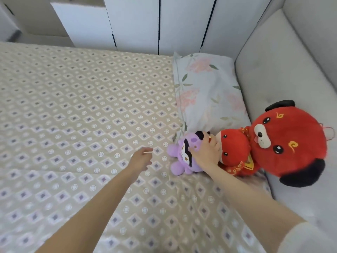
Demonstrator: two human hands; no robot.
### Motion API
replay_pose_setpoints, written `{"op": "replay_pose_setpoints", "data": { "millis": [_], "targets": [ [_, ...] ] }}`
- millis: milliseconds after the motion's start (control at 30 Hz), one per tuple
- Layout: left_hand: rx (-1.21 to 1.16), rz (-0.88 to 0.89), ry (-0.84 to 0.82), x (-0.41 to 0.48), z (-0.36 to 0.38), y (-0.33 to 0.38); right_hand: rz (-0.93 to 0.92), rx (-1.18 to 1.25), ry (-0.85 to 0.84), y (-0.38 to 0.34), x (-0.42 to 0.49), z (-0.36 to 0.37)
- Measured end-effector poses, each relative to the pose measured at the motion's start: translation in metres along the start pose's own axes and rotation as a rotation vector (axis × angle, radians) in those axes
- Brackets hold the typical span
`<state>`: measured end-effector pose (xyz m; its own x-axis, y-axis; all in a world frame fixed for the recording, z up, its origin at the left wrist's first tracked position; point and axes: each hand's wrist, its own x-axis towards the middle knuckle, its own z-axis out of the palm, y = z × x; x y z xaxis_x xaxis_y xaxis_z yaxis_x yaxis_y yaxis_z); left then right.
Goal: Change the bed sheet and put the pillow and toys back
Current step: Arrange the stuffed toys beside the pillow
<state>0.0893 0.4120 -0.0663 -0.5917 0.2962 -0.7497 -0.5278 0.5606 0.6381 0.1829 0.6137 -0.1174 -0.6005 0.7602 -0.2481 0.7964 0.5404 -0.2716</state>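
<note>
A beige bed sheet (82, 110) with a diamond pattern covers the mattress. At the head end lies a floral pillow (206, 92). Below it a purple plush toy (182, 157) lies on the sheet, and my right hand (207, 150) grips its head from above. Beside it sits a small red plush (235, 150), leaning on a big red plush dog (290, 141). My left hand (142, 158) hovers just left of the purple toy, fingers loosely curled, holding nothing.
A grey padded headboard (284, 70) runs along the right side. White wardrobe doors (136, 24) stand behind the far edge of the bed. The sheet is wrinkled near my right forearm.
</note>
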Motion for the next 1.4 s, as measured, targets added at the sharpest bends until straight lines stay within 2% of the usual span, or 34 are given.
{"op": "replay_pose_setpoints", "data": {
  "millis": [167,367,600,933,1400],
  "targets": [
    [0.011,0.079,0.006,-0.041,-0.028,0.003,-0.059,0.118,0.13,-0.016,-0.047,-0.028],
    [-0.028,0.2,-0.017,-0.118,-0.078,-0.002,-0.117,0.287,0.125,-0.048,-0.132,-0.068],
    [-0.031,0.367,-0.048,-0.213,-0.144,-0.039,-0.157,0.442,0.094,-0.08,-0.246,-0.09],
    [-0.001,0.303,-0.082,-0.281,-0.18,-0.101,-0.179,0.518,0.071,-0.073,-0.349,-0.084],
    [0.023,0.359,-0.083,-0.361,-0.171,-0.159,-0.211,0.555,0.044,-0.035,-0.456,-0.092]
  ]
}}
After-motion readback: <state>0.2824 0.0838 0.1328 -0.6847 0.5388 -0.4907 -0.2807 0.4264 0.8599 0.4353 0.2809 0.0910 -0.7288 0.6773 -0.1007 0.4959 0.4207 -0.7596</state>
